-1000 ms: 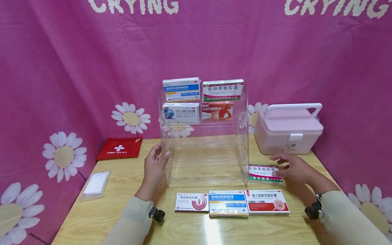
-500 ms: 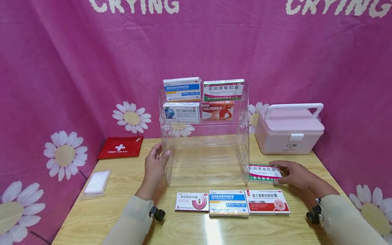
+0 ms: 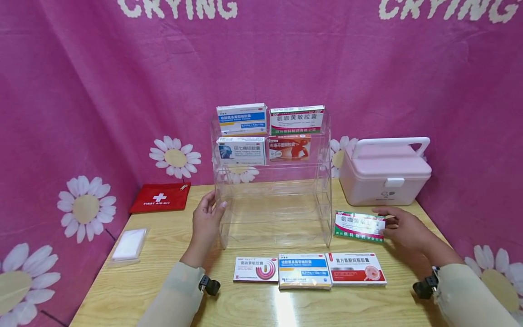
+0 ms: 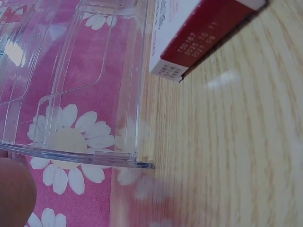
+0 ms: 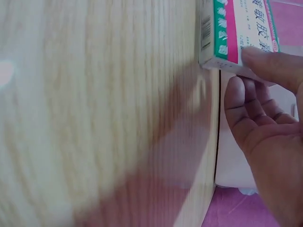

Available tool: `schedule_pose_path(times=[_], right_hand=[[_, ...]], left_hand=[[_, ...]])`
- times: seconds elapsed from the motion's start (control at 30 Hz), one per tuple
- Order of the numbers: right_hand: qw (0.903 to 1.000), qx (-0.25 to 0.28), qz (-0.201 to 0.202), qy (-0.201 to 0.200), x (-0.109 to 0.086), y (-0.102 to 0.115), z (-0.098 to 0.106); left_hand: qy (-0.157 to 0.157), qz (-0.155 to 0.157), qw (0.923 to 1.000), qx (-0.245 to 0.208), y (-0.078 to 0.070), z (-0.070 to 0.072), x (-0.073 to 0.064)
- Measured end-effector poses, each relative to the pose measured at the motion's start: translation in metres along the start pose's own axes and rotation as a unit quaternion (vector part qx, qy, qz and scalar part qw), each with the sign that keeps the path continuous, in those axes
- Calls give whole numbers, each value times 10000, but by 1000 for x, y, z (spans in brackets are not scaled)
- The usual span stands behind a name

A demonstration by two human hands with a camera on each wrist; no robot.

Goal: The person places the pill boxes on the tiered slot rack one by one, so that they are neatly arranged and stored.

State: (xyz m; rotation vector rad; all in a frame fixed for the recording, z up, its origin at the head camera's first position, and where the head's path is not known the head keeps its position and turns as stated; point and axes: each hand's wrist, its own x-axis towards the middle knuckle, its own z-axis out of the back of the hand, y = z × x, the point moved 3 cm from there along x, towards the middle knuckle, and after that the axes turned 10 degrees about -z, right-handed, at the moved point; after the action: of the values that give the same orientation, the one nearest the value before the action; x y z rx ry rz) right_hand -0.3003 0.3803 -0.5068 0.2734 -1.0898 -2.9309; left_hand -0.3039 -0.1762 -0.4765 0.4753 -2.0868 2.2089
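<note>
In the head view, my right hand [image 3: 408,231] pinches the right end of a green, white and pink medicine box [image 3: 357,226], thumb on its printed face and fingers behind. The right wrist view shows this medicine box [image 5: 236,30] tilted up, one lower edge close to the wooden table. My left hand [image 3: 207,220] holds the left side of a clear tiered display rack [image 3: 273,229]. Much of that grip is hidden; the left wrist view catches only the thumb [image 4: 16,191] by the rack's edge. Medicine boxes, among them a red one [image 3: 289,148], fill the rack's top two tiers.
Before the rack lie a white-and-pink box [image 3: 256,270], a blue-and-white box [image 3: 304,271] and a red-and-white box [image 3: 358,269]. A pink lidded case [image 3: 386,181] stands back right. A red first aid pouch [image 3: 159,198] and a white packet [image 3: 129,245] lie left.
My right hand has closed on the green and white medicine box, drawn it rightward from beside the rack and raised it to a tilt. My left hand stays at the rack.
</note>
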Motion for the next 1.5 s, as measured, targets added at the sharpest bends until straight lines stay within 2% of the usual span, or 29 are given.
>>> schedule_pose_path(times=[0.3, 0.5, 0.8, 1.0, 1.07, 1.13, 1.23, 1.3, 1.37, 1.5], right_hand=[[9971, 220, -246, -687, -10, -8, 6], [9937, 516, 17, -998, -16, -8, 7], [9910, 874, 108, -1008, -21, -4, 14], [9802, 1501, 511, -1187, -29, 6, 30], [9740, 1846, 652, -1142, -31, 13, 36], [9619, 2408, 853, -978, -33, 23, 40], [9357, 3220, 1277, -669, -34, 40, 45], [9146, 3720, 1527, -425, -34, 53, 46], [9006, 3982, 1721, -274, -33, 67, 48], [8858, 4215, 1925, -254, -33, 93, 51]], left_hand=[[25, 8, 9998, 199, 0, 1, -1], [40, -83, 9999, 101, 0, 1, -1], [1, 139, 9997, 215, 1, 2, -2], [55, 82, 9997, 207, 2, 2, -2], [49, 78, 9997, 246, 2, 2, -1], [49, 56, 9996, 260, 2, 2, -1], [44, 15, 9997, 220, 1, 3, -1], [50, -26, 9998, 198, 0, 2, -1], [41, -25, 9998, 207, 0, 2, -1], [43, -86, 9998, 188, 0, 1, -2]])
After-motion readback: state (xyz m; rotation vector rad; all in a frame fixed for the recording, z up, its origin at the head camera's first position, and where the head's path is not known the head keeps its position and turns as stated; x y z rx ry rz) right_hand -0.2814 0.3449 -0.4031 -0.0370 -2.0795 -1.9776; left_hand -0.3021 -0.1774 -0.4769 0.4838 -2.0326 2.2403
